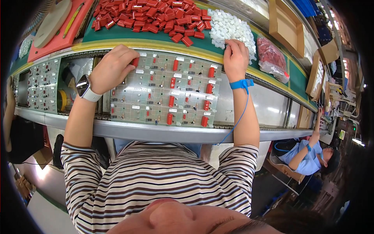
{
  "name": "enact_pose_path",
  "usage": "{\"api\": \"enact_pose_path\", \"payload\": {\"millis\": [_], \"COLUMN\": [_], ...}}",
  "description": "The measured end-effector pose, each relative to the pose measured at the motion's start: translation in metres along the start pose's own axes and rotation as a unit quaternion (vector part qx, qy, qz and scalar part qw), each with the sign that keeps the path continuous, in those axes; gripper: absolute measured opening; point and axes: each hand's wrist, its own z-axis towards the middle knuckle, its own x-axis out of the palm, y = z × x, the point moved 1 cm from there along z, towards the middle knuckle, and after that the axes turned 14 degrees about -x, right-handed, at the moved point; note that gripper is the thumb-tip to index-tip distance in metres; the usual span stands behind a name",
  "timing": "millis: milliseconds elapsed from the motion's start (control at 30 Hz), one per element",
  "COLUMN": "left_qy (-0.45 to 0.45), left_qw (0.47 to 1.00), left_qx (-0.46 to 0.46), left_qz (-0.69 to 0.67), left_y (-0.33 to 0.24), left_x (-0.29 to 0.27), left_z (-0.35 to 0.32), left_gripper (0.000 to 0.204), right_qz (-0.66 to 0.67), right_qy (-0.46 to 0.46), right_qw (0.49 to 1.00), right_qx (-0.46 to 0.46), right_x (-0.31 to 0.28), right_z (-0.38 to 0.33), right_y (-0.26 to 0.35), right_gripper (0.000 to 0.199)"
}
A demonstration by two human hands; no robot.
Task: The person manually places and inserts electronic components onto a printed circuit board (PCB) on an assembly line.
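Note:
A green circuit board panel (159, 102) lies flat before me, with two columns of upright red box-shaped capacitors and many smaller parts on it. Over its far left corner, my left hand (111, 70) is closed, with a red capacitor (134, 61) between thumb and fingertips. My right hand (236, 60) reaches to the near edge of a heap of small white plastic parts (235, 28). Its fingers are curled together; what lies between the fingertips is hidden. Beyond the panel spreads a pile of loose red capacitors (152, 15).
Metal rails (163, 134) carry the panel. To the left sits another populated board panel (43, 84). A bag of red parts (271, 58) and a cardboard tray (287, 27) are at the right. A blue wrist strap's cord (242, 115) hangs from my right wrist. A co-worker (302, 156) sits far right.

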Motion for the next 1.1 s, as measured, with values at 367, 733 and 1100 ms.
{"api": "enact_pose_path", "payload": {"millis": [367, 733, 1100], "left_qy": [-0.034, -0.029, -0.030], "left_qw": [0.998, 0.998, 0.999], "left_qx": [0.030, 0.031, 0.020], "left_qz": [0.040, 0.049, 0.040], "left_y": [-0.005, -0.010, -0.007], "left_x": [-0.001, 0.000, 0.004], "left_z": [0.001, 0.001, 0.001], "left_gripper": [0.032, 0.032, 0.034], "right_qz": [0.001, -0.008, -0.014], "right_qy": [0.001, -0.005, 0.002], "right_qw": [1.000, 1.000, 1.000], "right_qx": [0.002, -0.007, 0.001], "right_x": [0.003, 0.003, 0.001], "right_z": [0.000, -0.001, 0.000], "right_y": [-0.002, -0.003, 0.000], "right_gripper": [0.016, 0.016, 0.016]}}
